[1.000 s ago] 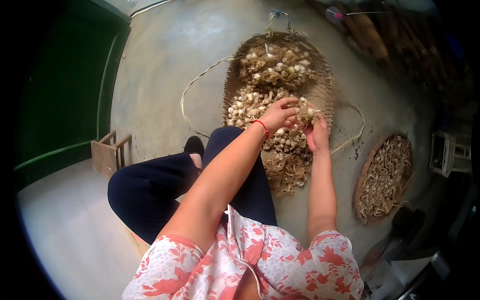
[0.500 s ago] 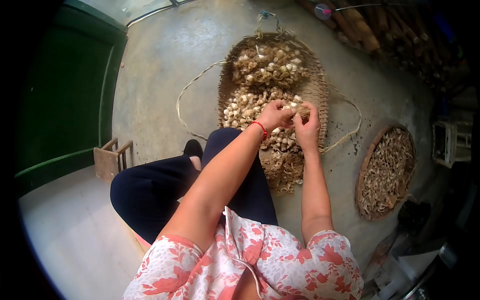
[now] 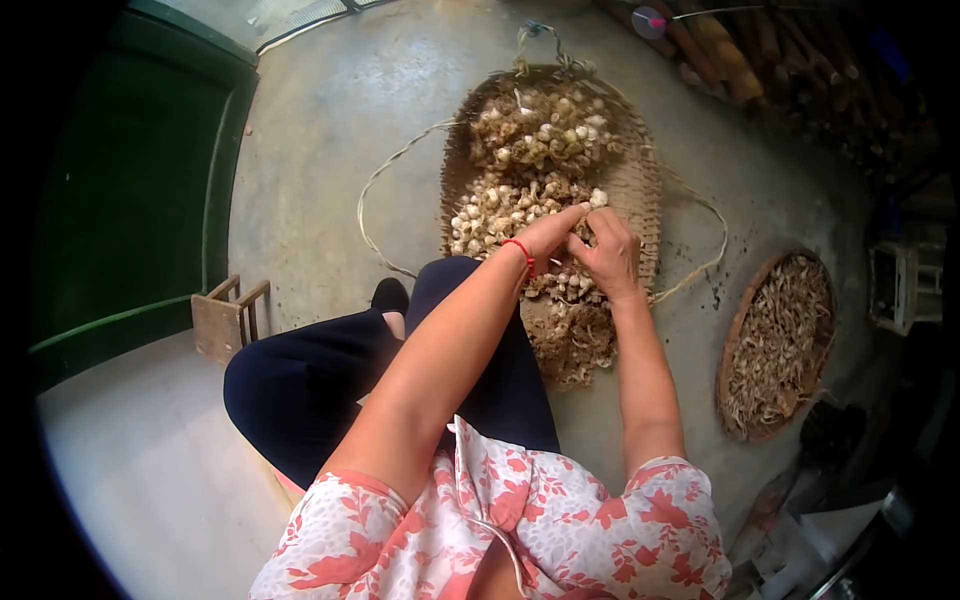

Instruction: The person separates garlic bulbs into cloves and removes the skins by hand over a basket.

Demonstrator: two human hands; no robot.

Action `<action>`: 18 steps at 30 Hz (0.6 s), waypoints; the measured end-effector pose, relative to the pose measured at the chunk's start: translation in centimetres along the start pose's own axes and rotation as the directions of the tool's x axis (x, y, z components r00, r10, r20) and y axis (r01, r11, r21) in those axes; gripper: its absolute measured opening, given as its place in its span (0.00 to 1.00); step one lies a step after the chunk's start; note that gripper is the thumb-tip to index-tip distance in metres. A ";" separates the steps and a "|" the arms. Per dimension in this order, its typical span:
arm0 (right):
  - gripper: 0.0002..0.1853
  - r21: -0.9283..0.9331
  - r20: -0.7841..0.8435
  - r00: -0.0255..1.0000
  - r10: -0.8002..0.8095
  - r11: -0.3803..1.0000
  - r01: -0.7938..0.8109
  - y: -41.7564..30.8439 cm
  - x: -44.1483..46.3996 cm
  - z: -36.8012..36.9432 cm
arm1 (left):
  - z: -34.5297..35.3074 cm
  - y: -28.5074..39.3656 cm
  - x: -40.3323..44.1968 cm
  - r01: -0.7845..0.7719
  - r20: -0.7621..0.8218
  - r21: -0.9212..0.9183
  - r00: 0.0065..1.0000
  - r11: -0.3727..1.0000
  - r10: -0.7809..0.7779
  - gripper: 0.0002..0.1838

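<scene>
A long woven basket (image 3: 645,210) on the floor in front of me holds many garlic bulbs (image 3: 510,210) with dry stalks and roots. Over its near half my two hands meet. My left hand (image 3: 553,235), with a red cord on the wrist, is closed, and a pale garlic bulb (image 3: 598,198) shows at its fingertips. Close beside it, my right hand (image 3: 610,250) is bent with thumb and fingers pinched together; what sits between them is hidden. Another heap of garlic (image 3: 555,125) fills the basket's far end.
Rope handles (image 3: 365,205) loop out from the basket. On the right lies a round tray (image 3: 735,345) of dry stalk pieces. A small wooden stool (image 3: 222,325) stands left, near a green door (image 3: 130,190). Stacked logs (image 3: 730,60) lie at the back right.
My right hand has turned and curled inward, moving lower against the left. The dry stalk strands seen between my hands before are no longer visible. My left hand has shifted slightly.
</scene>
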State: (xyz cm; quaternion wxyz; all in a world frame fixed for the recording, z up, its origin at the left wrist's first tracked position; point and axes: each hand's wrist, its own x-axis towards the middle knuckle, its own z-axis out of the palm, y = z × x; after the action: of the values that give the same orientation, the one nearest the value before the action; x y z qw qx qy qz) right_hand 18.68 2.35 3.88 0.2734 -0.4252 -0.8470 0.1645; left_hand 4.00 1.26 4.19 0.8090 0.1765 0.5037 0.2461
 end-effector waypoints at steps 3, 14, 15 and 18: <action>0.15 0.077 -0.045 0.992 -0.119 0.989 0.122 0.4 0.4 -0.8 | 0.0 -0.2 0.1 0.057 0.037 0.045 0.998 0.997 -0.058 0.27; 0.14 0.360 -0.103 0.930 0.354 0.885 -0.297 0.0 -1.3 2.3 | 1.9 -0.2 -0.2 -0.321 -0.294 0.643 0.734 0.695 0.611 0.37; 0.16 0.516 -0.033 0.870 0.492 0.754 -0.407 0.3 -1.4 2.6 | 1.7 -0.2 0.0 -0.346 -0.264 0.686 0.702 0.640 0.662 0.34; 0.19 0.883 0.181 0.680 0.710 0.187 -0.431 -0.6 -0.1 2.9 | 0.5 -1.4 2.2 -0.470 -0.240 0.495 0.734 0.731 0.635 0.31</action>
State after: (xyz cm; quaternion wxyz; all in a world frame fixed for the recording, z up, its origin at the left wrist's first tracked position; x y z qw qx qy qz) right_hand 16.56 1.82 1.85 0.4792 -0.5226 -0.3608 0.6058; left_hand 5.56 1.40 2.02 0.5227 0.4301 0.6168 0.4016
